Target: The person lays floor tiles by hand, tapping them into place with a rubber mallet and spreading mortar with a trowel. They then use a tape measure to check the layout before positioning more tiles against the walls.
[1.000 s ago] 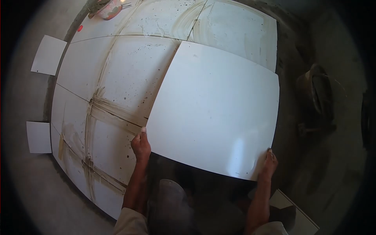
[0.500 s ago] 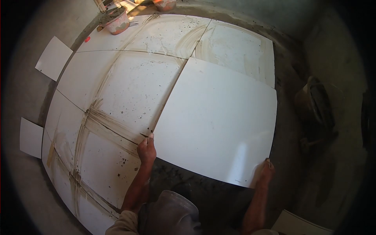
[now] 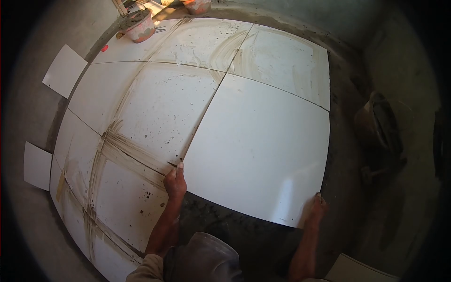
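Note:
A large, clean white tile [image 3: 258, 145] lies beside smeared floor tiles [image 3: 164, 108], with narrow dark gaps along its left and far edges. My left hand [image 3: 175, 182] is closed on its near left corner, thumb on top. At the near right corner my right hand [image 3: 318, 207] grips the tile's edge, the fingers partly hidden. Dark, wet-looking ground [image 3: 225, 218] shows below the tile's near edge.
A bucket of mortar [image 3: 141, 29] stands at the far left, another bucket [image 3: 197, 5] behind. A dark container [image 3: 376, 122] lies at right. Cut tile pieces [image 3: 65, 71] lean on the left wall. Another tile [image 3: 359, 270] is at bottom right.
The tile has shifted slightly toward me and left, and lies lower. A thin seam now shows between it and the far tile, which it overlapped before. Both hands still hold it.

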{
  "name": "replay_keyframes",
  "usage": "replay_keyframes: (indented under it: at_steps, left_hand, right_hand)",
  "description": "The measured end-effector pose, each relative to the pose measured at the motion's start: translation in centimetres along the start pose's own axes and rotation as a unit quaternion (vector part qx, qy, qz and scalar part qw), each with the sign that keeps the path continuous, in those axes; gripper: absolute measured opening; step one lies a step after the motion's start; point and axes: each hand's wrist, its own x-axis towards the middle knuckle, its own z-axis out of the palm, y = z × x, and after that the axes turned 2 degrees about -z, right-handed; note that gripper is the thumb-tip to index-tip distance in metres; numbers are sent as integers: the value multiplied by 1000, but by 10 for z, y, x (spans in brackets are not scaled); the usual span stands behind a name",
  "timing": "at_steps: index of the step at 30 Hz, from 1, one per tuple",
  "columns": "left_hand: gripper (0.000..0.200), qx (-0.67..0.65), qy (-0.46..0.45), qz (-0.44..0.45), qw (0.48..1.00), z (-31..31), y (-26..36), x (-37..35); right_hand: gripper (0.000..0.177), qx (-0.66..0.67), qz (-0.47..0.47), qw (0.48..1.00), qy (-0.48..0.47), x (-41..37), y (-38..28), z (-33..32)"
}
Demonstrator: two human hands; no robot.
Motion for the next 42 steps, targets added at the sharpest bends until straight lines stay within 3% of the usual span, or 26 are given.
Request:
replay_keyframes:
  at_steps: [13,22,24,28,30,33,37,39,42]
  left_hand:
    - [51,29,11,23,999,8,-8,7]
    - [45,25,1,-58,998,-20,-4,8]
    - [39,-270,63,-177,944,-43,12,9]
    - [37,-283,119,-152,940,-92,6,12]
    - [37,-201,11,-192,960,-90,1,-1]
    - [35,-189,-69,-249,947,-69,-8,-35]
    - [33,-184,-131,-258,939,-40,-9,-65]
    - [33,-187,-160,-252,936,-31,-6,-66]
    - [31,-206,-171,-231,935,-19,0,-61]
  right_hand:
    - [29,15,-10,1000,2,5,7,11]
    - [38,-9,-21,997,-78,-18,-20,12]
    - [40,-19,-11,997,-76,-22,-23,13]
    - [42,-18,-36,995,-89,-19,-13,13]
    - [47,-127,13,986,-103,-12,-17,7]
    - [47,-100,-13,990,-94,-4,-7,6]
    - [50,-142,-28,985,-91,3,-8,6]
    - [51,-273,-79,955,-89,8,-8,1]
    - [50,-263,-80,957,-92,21,2,-1]
